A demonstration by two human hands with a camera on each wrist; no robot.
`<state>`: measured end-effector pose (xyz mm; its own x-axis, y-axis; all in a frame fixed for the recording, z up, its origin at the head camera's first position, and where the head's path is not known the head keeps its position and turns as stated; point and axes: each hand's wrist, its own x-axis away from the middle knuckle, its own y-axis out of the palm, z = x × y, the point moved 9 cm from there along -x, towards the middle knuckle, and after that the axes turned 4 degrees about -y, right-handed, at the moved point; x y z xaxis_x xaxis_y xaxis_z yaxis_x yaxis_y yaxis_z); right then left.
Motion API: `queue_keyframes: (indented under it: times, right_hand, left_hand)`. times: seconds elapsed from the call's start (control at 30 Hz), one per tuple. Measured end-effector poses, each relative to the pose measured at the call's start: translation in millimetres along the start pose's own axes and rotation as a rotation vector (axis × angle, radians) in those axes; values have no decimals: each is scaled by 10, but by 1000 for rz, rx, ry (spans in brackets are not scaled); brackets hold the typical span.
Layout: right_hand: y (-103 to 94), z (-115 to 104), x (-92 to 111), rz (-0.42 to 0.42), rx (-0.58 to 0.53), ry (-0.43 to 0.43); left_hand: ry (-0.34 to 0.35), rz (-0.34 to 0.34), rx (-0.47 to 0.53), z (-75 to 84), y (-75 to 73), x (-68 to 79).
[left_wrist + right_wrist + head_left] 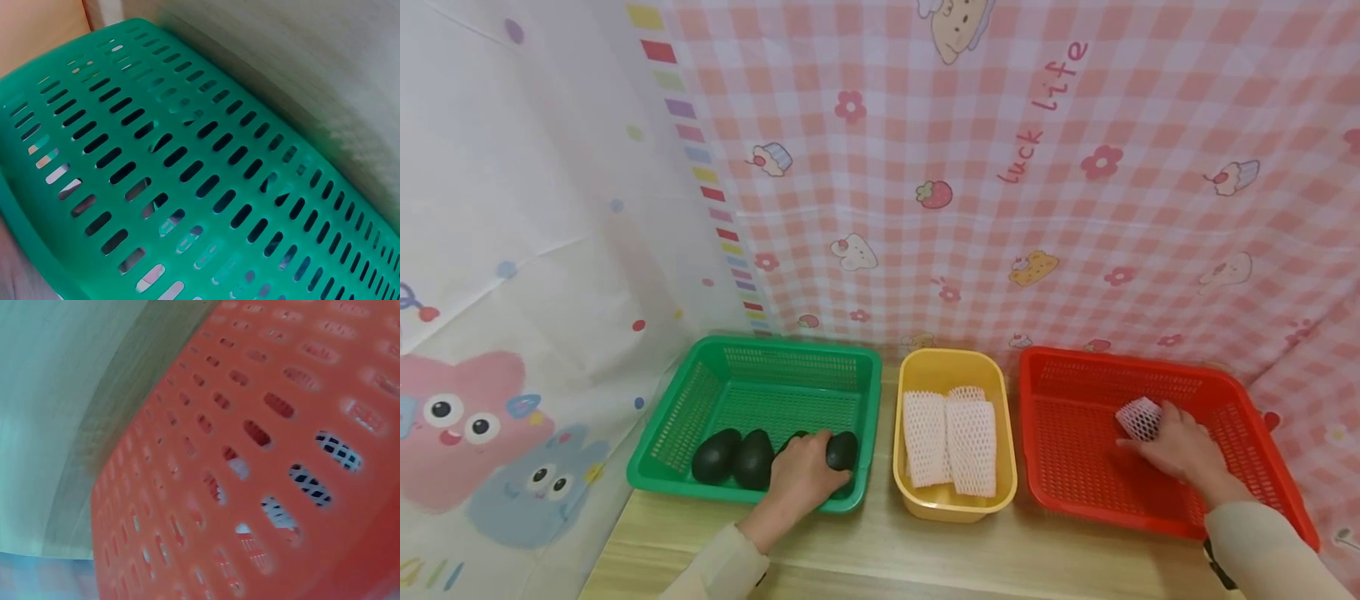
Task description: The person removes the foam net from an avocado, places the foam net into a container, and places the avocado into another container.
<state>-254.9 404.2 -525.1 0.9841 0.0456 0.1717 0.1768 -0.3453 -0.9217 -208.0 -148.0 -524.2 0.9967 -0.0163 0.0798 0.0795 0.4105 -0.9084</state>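
In the head view my left hand [805,473] is down in the green basket [647,467], its thumb and fingers gripping a dark avocado [842,451] at the right end. Beside it lie more dark avocados [752,460], one partly hidden behind the hand. My right hand [1183,450] reaches into the red basket [1037,467], holding a dark fruit in a white foam net [1141,418] between thumb and fingers. In the right wrist view, pieces of the net [337,451] show through the slots. The left wrist view has mostly the slotted basket wall [206,162], hiding the hand's grip.
Between the two baskets stands a yellow bin [955,506] with several white foam net sleeves [972,446] in it. All three containers sit on a light wooden table [880,554]. A pink checked cloth [880,208] hangs behind, and a white printed cloth [565,283] at the left.
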Motion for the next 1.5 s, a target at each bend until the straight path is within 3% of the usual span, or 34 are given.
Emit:
queue_keyframes:
  times: [0.27,0.5,0.73,0.87,0.97,1.2,1.5]
  right_hand:
    - [73,73,-2,-67,-16,31]
    - [118,146,-6,-100,32,49]
    - [229,211,21,-150,-117,129]
    - [233,236,43,-151,-137,162]
    - [211,245,47,-131,-126,165]
    - [28,240,102,22,-79,146]
    - [-158,183,192,119,-142,128]
  left_hand:
    - [17,2,-10,7,8,-8]
    - [19,15,-4,10,-21,6]
    - [6,32,16,-9,-47,25]
    - [8,39,40,-10,-58,37]
    - [11,53,44,-16,-91,60]
    - [13,146,44,-47,-229,139]
    - [57,257,38,-32,-429,210]
